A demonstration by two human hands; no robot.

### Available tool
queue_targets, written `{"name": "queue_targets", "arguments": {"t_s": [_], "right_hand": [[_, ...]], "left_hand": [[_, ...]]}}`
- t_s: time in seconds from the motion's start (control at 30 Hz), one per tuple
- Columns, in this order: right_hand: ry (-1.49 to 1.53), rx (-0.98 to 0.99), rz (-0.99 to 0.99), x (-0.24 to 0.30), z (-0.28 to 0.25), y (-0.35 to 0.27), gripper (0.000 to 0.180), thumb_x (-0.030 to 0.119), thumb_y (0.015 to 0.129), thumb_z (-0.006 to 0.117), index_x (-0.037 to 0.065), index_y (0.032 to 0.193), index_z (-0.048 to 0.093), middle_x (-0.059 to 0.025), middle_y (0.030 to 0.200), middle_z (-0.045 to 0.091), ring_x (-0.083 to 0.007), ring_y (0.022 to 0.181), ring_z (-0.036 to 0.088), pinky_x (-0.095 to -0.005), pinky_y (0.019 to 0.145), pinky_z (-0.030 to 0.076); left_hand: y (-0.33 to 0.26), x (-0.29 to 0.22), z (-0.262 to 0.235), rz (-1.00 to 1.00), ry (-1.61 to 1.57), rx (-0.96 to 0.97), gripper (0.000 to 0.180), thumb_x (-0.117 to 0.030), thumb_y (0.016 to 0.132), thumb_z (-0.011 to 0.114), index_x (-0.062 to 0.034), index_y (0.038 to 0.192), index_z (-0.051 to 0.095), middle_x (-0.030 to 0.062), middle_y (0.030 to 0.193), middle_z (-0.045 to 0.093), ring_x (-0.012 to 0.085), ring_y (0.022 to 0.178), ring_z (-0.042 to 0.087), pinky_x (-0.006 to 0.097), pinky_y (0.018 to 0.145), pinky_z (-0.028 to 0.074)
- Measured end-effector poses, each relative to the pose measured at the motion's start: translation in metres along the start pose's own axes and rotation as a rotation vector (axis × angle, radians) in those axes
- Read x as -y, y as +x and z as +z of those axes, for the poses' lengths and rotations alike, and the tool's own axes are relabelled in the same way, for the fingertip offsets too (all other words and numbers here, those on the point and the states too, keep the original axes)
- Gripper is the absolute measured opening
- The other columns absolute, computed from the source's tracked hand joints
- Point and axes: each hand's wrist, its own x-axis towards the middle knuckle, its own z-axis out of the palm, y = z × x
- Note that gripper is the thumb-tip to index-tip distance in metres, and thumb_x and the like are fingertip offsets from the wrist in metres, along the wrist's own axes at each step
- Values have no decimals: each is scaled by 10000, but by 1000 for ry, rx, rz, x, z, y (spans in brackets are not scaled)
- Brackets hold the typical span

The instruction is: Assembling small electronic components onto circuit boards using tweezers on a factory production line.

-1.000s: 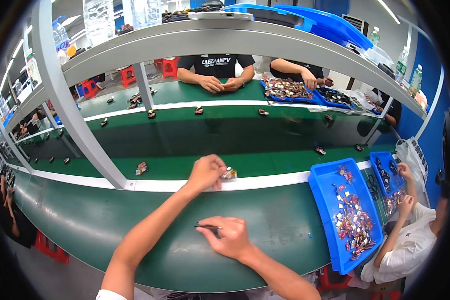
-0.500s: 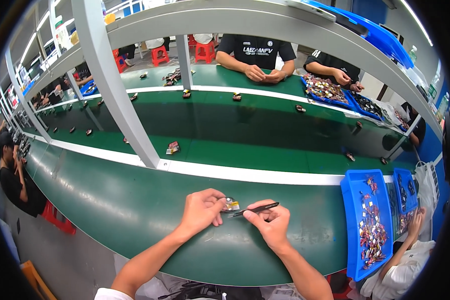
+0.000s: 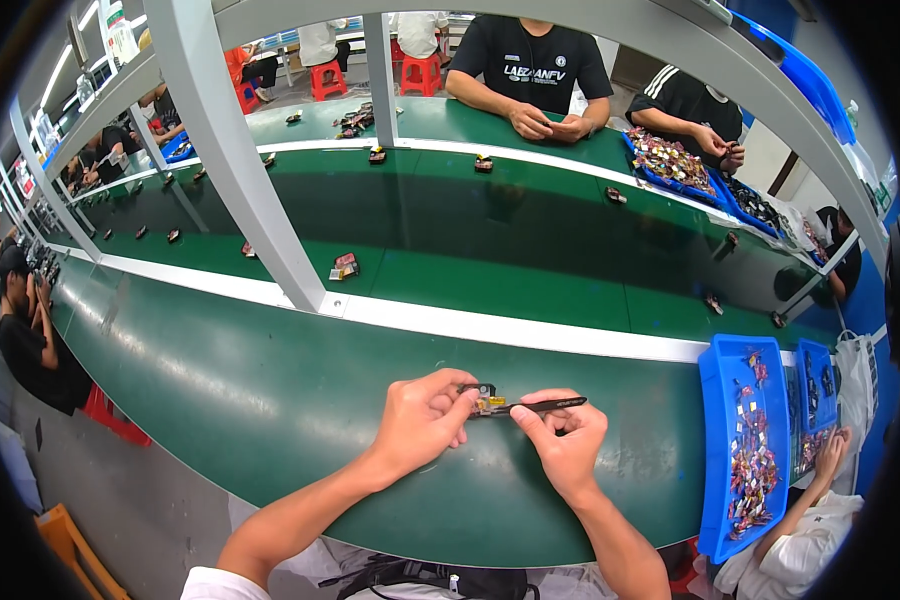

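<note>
Between the thumb and fingers of my left hand [image 3: 420,415] is a small electronic assembly [image 3: 489,399], black with a yellow patch and a clear-looking part. My right hand [image 3: 570,440] is closed round a pair of black tweezers [image 3: 552,404], held nearly level. The tweezers' tips point left and meet the assembly's right side, and whether they grip any part of it is too small to tell. Both hands are just above the green worktop [image 3: 300,430], and my left fingers cover part of the assembly.
To the right stands a blue tray [image 3: 712,440] of small colourful parts, with a smaller blue tray [image 3: 818,385] beside it. Beyond a white rail [image 3: 530,335] runs a green conveyor belt [image 3: 490,270] carrying scattered assemblies. A grey post [image 3: 240,150] rises ahead. Co-workers sit opposite and at both sides.
The tweezers have come up to the assembly and lie flatter against its right side. The assembly is turned so more of its black part shows. The whole view has shifted slightly.
</note>
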Motion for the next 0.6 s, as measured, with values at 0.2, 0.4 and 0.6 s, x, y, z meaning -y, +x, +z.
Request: {"name": "queue_targets", "arguments": {"t_s": [0.2, 0.4, 0.6], "right_hand": [[16, -47, 31, 1, 1, 0, 127, -24, 839, 788, -33, 939, 711, 37, 676, 622, 23, 514, 415, -175, 461, 278], [158, -12, 148, 1, -2, 1, 117, -36, 852, 771, -38, 947, 702, 15, 738, 651, 18, 550, 446, -171, 476, 306], [293, 46, 286, 9, -3, 2, 143, -57, 866, 749, -60, 988, 675, -86, 873, 703, -95, 758, 659, -199, 649, 510]], "left_hand": [[2, -2, -2, -74, -11, 31, 186, -34, 960, 653, 116, 1070, 653, 116, 738, 692, 146, 558, 683, 255, 461, 533], [3, 3, -4, -122, -34, 90, 187, -44, 964, 654, 111, 1068, 653, 123, 732, 694, 140, 550, 679, 250, 458, 528], [4, 4, -4, -130, -37, 75, 189, -46, 969, 649, 110, 1076, 648, 117, 736, 694, 136, 551, 676, 250, 460, 531]]}}
